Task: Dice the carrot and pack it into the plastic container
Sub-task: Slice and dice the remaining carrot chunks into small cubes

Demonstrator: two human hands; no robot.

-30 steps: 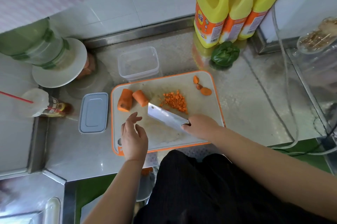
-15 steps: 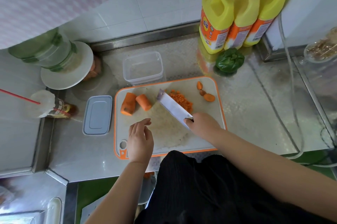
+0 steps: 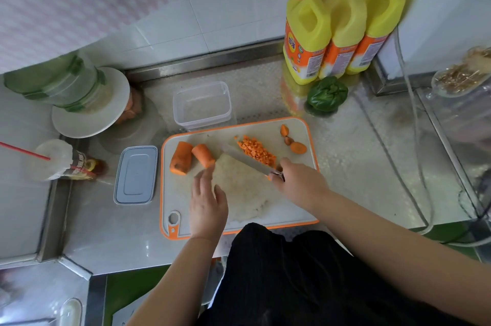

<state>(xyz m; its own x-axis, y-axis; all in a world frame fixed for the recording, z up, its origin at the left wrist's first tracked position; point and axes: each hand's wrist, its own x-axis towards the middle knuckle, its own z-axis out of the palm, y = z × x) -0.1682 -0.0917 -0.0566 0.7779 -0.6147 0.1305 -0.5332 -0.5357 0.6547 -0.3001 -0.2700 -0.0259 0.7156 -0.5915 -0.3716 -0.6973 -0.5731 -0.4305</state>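
A white cutting board with an orange rim (image 3: 297,209) lies on the steel counter. Two carrot chunks (image 3: 181,158) (image 3: 203,155) sit at its far left. A pile of diced carrot (image 3: 256,151) lies at the far middle, with carrot end scraps (image 3: 297,147) to the right. My right hand (image 3: 300,182) grips the handle of a cleaver (image 3: 245,159), whose blade rests edge-down against the left side of the dice. My left hand (image 3: 207,201) hovers over the board with fingers extended, fingertips just short of the nearer chunk. The clear plastic container (image 3: 202,104) stands empty behind the board.
The container's grey lid (image 3: 136,175) lies left of the board. Three yellow detergent bottles (image 3: 337,23) and a green vegetable (image 3: 327,94) stand at the back right. A green jar on a white plate (image 3: 87,102) and a drink cup with a red straw (image 3: 53,159) are at the left.
The cleaver swung from the board's middle to the far side and now stands against the diced pile. My left hand reached forward toward the carrot chunks.
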